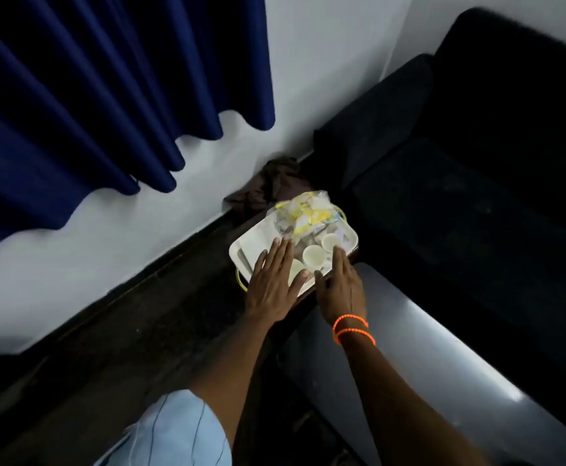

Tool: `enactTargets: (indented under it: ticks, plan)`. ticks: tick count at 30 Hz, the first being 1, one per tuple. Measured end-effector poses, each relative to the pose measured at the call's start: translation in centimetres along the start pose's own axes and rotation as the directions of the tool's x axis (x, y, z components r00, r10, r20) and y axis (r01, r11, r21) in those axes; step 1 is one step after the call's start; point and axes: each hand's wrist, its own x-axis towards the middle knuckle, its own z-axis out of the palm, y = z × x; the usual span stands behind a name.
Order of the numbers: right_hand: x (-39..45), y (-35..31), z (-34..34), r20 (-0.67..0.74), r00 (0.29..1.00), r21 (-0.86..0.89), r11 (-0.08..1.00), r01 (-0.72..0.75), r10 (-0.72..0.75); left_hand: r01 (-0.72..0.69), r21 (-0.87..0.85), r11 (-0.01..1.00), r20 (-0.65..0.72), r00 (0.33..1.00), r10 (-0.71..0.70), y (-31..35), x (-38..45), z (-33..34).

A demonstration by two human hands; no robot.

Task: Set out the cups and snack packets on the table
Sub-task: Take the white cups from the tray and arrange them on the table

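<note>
A white tray (pixel 246 250) rests on a low dark surface by the wall. It carries white cups (pixel 313 254) in its near half and a clear bag of yellow and white snack packets (pixel 305 213) at its far end. My left hand (pixel 273 282) lies flat over the tray's near left part, fingers spread, partly covering one cup. My right hand (pixel 342 287), with orange bead bracelets on the wrist, reaches to the tray's near right edge with its fingers beside the cups. Neither hand grips anything.
A dark sofa (pixel 476 183) fills the right side. A glossy grey table top (pixel 409 358) lies below the tray at lower right. A blue curtain (pixel 90 95) hangs on the white wall at left. A crumpled brown cloth (pixel 271 186) sits behind the tray.
</note>
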Motion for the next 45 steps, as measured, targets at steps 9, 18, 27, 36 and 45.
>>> enactTargets:
  ticks: [9,18,27,36,45]
  plan:
    - [-0.9,-1.2,11.6,0.279,0.960,0.077,0.996,-0.048,0.024,0.392,-0.226,0.892,0.178,0.917,-0.358,-8.0,-1.4,7.5]
    - [0.1,-0.8,15.0,0.239,0.970,0.142,0.986,-0.085,0.049,0.423,-0.411,0.808,0.137,0.904,-0.404,-9.3,0.5,10.0]
    - [-0.2,-0.2,14.3,0.166,0.982,0.360,0.922,-0.143,0.087,0.586,-0.520,0.621,0.079,0.757,-0.648,-6.9,1.3,9.3]
    - [-3.7,3.3,9.8,0.067,0.978,0.549,0.811,-0.202,0.198,0.457,-0.491,0.742,-0.055,0.833,-0.550,-0.1,0.4,8.2]
    - [-9.5,14.7,7.7,-0.015,0.905,0.567,0.749,-0.342,0.424,0.398,-0.453,0.798,0.169,0.917,-0.361,9.5,-1.5,15.0]
